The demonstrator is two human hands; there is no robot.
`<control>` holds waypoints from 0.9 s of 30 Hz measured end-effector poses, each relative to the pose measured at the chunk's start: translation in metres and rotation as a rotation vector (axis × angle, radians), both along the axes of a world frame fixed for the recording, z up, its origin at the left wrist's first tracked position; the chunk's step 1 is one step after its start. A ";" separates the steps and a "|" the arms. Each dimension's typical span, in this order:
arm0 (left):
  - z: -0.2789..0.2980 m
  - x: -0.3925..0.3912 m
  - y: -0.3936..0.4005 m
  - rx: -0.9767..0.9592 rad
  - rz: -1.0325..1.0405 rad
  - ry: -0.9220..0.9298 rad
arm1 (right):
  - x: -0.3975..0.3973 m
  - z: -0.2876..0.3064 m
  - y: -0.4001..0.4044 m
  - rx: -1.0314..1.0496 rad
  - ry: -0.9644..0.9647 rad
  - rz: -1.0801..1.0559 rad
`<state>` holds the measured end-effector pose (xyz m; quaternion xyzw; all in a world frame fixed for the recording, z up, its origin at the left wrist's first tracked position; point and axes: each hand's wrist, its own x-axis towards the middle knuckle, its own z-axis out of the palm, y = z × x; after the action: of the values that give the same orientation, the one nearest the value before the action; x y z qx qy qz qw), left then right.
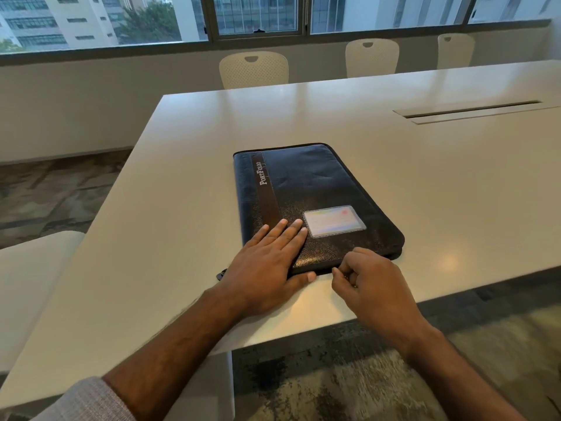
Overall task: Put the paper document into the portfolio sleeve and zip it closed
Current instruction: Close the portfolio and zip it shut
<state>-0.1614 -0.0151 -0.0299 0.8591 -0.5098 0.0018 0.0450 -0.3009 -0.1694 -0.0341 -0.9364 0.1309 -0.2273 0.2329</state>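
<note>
I see my left hand (267, 262) laid flat, fingers (290, 230) straight and slightly apart, pressing the near left corner of the portfolio (312, 189). My right hand (372, 281) has its fingers curled together at the near edge, pinching something too small to identify. One portfolio lies shut on the white surface (425, 183): black, textured, brown "PortFolio" stripe, one clear card window (334, 221). Three chairs (253, 69) stand beyond.
</note>
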 end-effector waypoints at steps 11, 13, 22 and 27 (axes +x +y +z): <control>-0.004 0.001 0.001 -0.036 -0.003 0.019 | -0.005 0.001 -0.005 0.022 0.035 -0.088; -0.004 0.001 0.001 -0.037 -0.003 0.016 | -0.006 0.001 -0.005 0.033 0.030 -0.112; -0.006 0.001 -0.001 -0.031 0.008 0.013 | -0.004 -0.001 -0.002 0.041 0.026 -0.071; -0.006 0.001 0.000 -0.032 0.002 0.015 | -0.008 0.001 -0.011 0.047 0.016 -0.128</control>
<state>-0.1601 -0.0152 -0.0357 0.8588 -0.5084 0.0037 0.0626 -0.3093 -0.1799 -0.0336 -0.9223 0.1975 -0.2311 0.2386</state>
